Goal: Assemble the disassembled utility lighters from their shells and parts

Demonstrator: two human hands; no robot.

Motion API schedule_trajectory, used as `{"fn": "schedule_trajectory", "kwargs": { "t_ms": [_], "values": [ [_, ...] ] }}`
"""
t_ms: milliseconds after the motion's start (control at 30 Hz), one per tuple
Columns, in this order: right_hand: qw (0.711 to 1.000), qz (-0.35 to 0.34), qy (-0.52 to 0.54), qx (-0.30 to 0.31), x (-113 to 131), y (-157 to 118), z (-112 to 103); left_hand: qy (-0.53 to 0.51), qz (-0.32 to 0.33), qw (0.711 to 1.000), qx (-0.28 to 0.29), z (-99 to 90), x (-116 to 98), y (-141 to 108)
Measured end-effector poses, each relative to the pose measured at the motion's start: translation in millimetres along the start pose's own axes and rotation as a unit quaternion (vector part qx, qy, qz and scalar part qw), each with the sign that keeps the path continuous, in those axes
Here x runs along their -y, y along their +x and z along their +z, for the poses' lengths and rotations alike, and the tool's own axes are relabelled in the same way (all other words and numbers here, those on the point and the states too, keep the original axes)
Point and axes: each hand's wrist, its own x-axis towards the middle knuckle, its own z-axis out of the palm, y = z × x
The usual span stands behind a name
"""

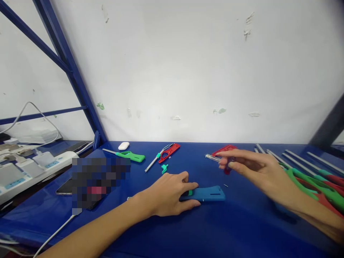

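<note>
My left hand [172, 193] lies over a blue long-necked gas lighter [209, 194], thumb and fingers gripping its sides against the table. The lighter's handle end points right; a green part shows beside my fingers, and most of its neck is hidden under my hand and forearm. Raised above the table to the right, my right hand [249, 170] pinches a small dark red, see-through piece [229, 166], slightly blurred, whose kind I cannot make out. A small thin metal pin [225, 185] lies near the lighter's end. Behind my right fingertips are a red lighter shell [224, 148] and a clear part with a metal end [211, 157].
Further back lie a green lighter [131, 156], an opened red lighter [169, 153], a loose teal piece [164, 168] and a white case [123, 146]. Several lighters [309, 179] are piled at right. A power strip [51, 165] and cables sit left, below a blue frame post [72, 71].
</note>
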Motion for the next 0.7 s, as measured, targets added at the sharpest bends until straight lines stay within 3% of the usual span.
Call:
{"fn": "schedule_trajectory", "kwargs": {
  "t_ms": [133, 333, 533, 700],
  "values": [
    [0.996, -0.052, -0.05, -0.05, -0.9, -0.4, 5.2, -0.003, 0.002, 1.0, -0.002, 0.3, 0.5, -0.1],
    [0.999, 0.008, -0.024, 0.027, -1.1, -1.8, 1.2, -0.001, 0.003, 1.0, -0.008, 1.5, 1.0, -0.1],
    [0.995, -0.041, -0.084, -0.046, -2.5, -0.6, 5.0, -0.002, 0.005, 1.0, -0.01, 1.4, 1.2, 0.2],
    [0.998, -0.003, -0.054, 0.035, 1.6, -0.9, -0.9, 0.001, 0.005, 1.0, -0.01, 0.7, 0.7, 0.2]
  ]
}}
